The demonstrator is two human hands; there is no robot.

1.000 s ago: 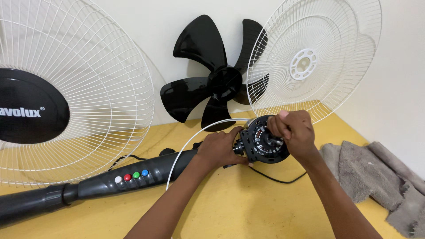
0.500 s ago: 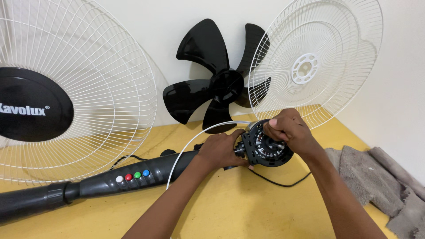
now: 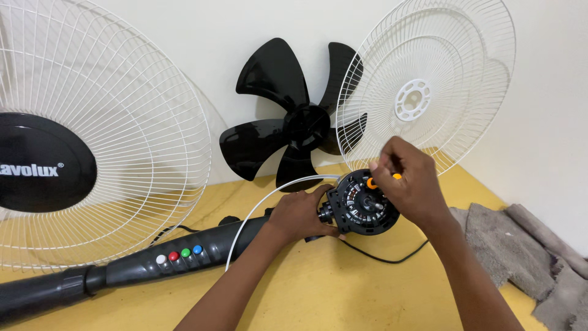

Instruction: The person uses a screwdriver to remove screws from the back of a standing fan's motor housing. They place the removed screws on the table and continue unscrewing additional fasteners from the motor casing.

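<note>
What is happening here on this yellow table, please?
A person has a fan in pieces. The left hand steadies the black motor unit, while the right hand holds a small orange-tipped tool against its face. The black blade and two white grilles lean on the wall; a grey cloth lies at the right.

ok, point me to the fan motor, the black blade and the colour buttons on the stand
fan motor [image 3: 361,205], head view, on its open round face.
black blade [image 3: 306,125], head view, on the hub.
colour buttons [image 3: 179,255], head view, between the red and green ones of the row.
</note>
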